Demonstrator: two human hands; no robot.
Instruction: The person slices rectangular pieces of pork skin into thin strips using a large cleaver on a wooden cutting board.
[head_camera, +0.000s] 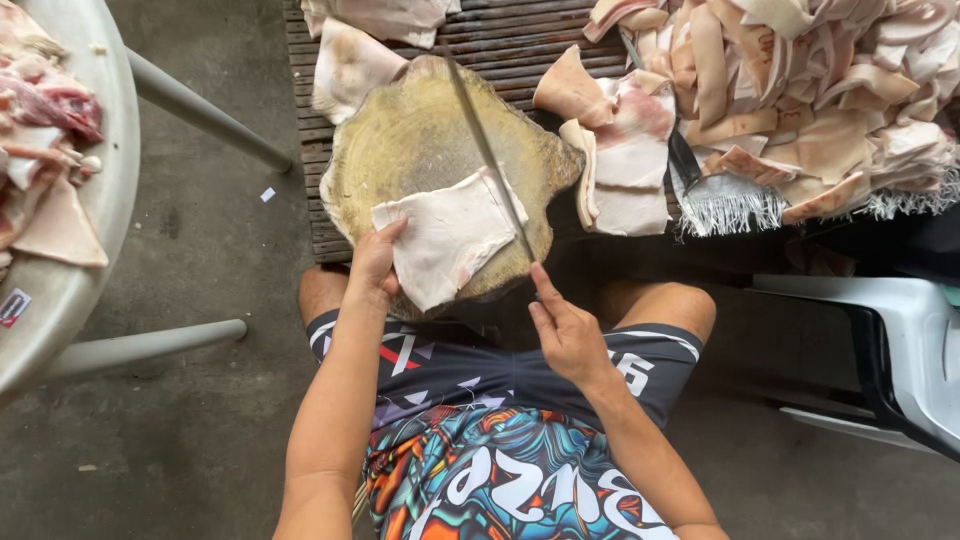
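Observation:
A pale slab of pork skin and fat (445, 240) lies on a round wooden chopping block (400, 140). My left hand (375, 262) presses down on the slab's near left edge. My right hand (565, 335) grips the handle of a long knife (485, 150). The blade runs away from me across the block, and its edge rests along the right side of the slab.
Cut pork pieces (625, 150) lie right of the block, with a big heap (820, 80) beyond. More pieces (350, 60) sit at the back left on a slatted wooden platform (520, 40). A grey table holds meat (40, 110) at left. A white plastic chair (900, 340) stands at right.

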